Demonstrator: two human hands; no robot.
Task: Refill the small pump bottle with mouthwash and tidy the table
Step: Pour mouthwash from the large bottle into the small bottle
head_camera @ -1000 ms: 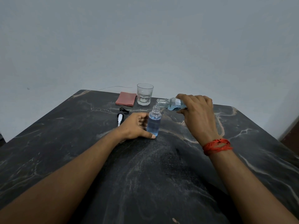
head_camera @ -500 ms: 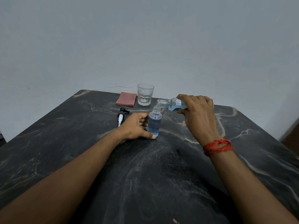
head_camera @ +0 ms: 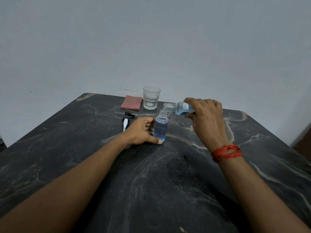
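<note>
The small clear pump bottle (head_camera: 161, 128) stands upright near the table's middle, capless and mostly full of blue liquid. My left hand (head_camera: 141, 132) grips its lower body from the left, thumb at the base. My right hand (head_camera: 206, 118) holds the mouthwash bottle (head_camera: 178, 107) tipped sideways, its open mouth right over the small bottle's neck. The pump head (head_camera: 125, 123), white tube with a black top, lies on the table just left of my left hand. A small black cap (head_camera: 129, 114) lies beside it.
A clear drinking glass (head_camera: 151, 98) stands at the far edge with a folded pink cloth (head_camera: 131, 102) to its left. The dark marble table (head_camera: 159, 182) ends at a grey wall behind. A red thread band circles my right wrist.
Almost nothing has moved. Both hands keep their grips, and the mouthwash bottle stays tipped over the small bottle's neck.
</note>
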